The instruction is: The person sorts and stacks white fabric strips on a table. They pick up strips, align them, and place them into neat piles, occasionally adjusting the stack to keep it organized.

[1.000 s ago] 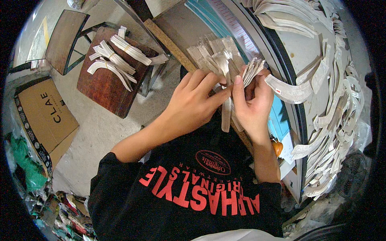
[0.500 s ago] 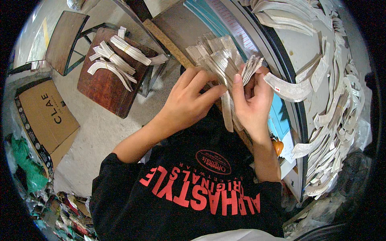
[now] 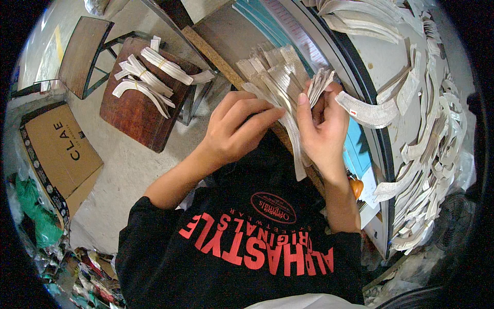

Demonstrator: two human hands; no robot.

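Observation:
My right hand [image 3: 324, 123] is closed around a small bundle of thin pale strips [image 3: 321, 82], its thumb lying along the near side. My left hand [image 3: 239, 123] is in a pinch, thumb and finger pressed at the edge of a pale strip [image 3: 292, 141] whose lower end hangs between my hands. Just beyond, a fanned stack of greyish, shiny curved strips [image 3: 270, 64] lies in the open drawer-like space under the table edge. The left fingertips partly hide where they meet the strip.
A long heap of curved strips [image 3: 432, 149] covers the table at right, behind its dark edge [image 3: 378, 149]. Banded bundles of white strips [image 3: 149, 77] lie on a wooden stool [image 3: 128, 116]. A cardboard box [image 3: 64, 149] stands at left. Blue sheets [image 3: 357, 147] lie under the table edge.
My left hand has shifted slightly left and down. The hanging strip's end now reaches lower. My right hand keeps its bundle in nearly the same place.

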